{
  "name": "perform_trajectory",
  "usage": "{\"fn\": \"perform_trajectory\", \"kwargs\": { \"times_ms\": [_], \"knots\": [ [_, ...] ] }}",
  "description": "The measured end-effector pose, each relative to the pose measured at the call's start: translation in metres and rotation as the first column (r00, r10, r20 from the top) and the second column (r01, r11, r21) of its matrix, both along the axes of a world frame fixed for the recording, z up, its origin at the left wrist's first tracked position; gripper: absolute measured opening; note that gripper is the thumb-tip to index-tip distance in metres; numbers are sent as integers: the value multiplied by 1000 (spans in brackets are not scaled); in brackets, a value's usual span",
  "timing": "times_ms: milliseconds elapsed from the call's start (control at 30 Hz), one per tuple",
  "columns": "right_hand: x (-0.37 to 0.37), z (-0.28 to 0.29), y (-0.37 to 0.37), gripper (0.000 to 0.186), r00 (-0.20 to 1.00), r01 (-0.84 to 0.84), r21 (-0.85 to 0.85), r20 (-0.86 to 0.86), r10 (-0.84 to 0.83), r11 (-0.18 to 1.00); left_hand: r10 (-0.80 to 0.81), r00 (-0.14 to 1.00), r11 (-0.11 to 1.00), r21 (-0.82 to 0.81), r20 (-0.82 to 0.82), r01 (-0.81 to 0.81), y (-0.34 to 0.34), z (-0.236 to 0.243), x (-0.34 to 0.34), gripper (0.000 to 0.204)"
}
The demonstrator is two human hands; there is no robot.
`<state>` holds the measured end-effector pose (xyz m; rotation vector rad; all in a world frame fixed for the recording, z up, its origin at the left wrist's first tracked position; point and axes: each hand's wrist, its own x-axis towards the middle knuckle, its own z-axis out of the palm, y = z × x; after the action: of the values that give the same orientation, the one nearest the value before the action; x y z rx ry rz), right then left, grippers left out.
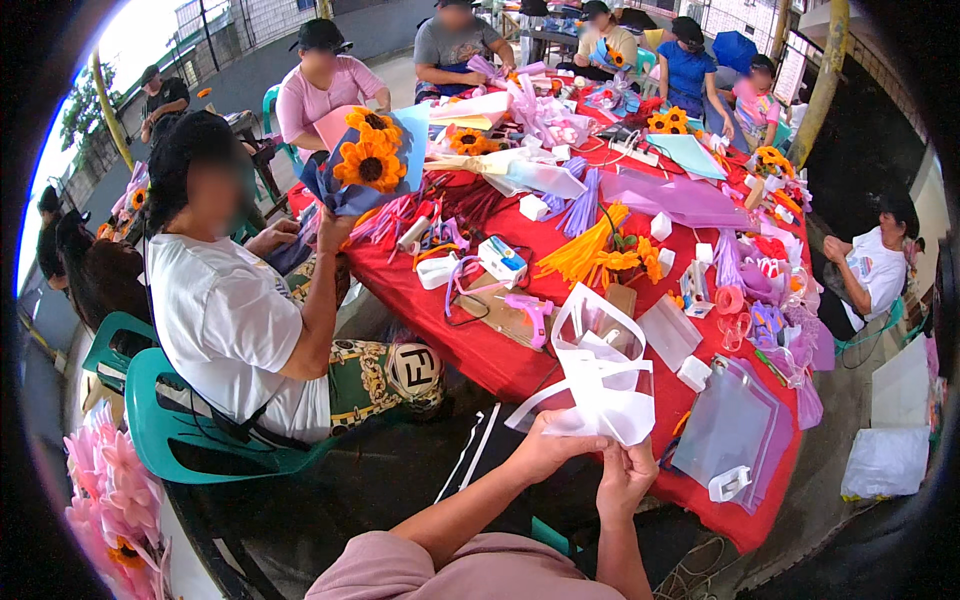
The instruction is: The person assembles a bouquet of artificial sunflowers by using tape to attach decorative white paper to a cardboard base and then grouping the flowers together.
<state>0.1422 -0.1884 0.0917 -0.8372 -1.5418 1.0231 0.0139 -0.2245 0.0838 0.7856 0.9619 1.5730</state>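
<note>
A clear wrapping sheet with white borders, gathered into a cone-like shape, stands up between my hands at the near edge of the table. My left hand is closed round its lower left part. Close beside it, my right hand pinches the bottom of the sheet, fingers pressed together. Just beyond the sheet lie a pink glue gun on brown cardboard and a bundle of yellow-orange fuzzy stems. To the right are stacked translucent grey and lilac sheets and a white tape dispenser.
A red-covered table holds many craft supplies. At my left, a person in a white shirt sits on a green chair, holding a blue-wrapped sunflower bouquet. Pink flowers stand at lower left. Several other people sit around the table.
</note>
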Motion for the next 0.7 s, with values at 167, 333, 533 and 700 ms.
{"fn": "perform_trajectory", "kwargs": {
  "times_ms": [167,333,533,700],
  "knots": [
    [-16,2,3,14,998,-12,-1,-56,12,1000,34,999,998,-47,1,-34,5,4,-8,18],
    [-19,-8,4,6,992,40,28,115,-43,999,143,988,990,-23,52,-142,7,-12,-7,16],
    [-20,-7,6,10,988,33,132,146,-53,991,176,972,984,-40,156,-172,7,-14,-3,15],
    [-22,-8,-2,18,991,34,-21,-132,-37,999,245,934,969,-43,260,-243,2,-7,6,12]
  ]
}}
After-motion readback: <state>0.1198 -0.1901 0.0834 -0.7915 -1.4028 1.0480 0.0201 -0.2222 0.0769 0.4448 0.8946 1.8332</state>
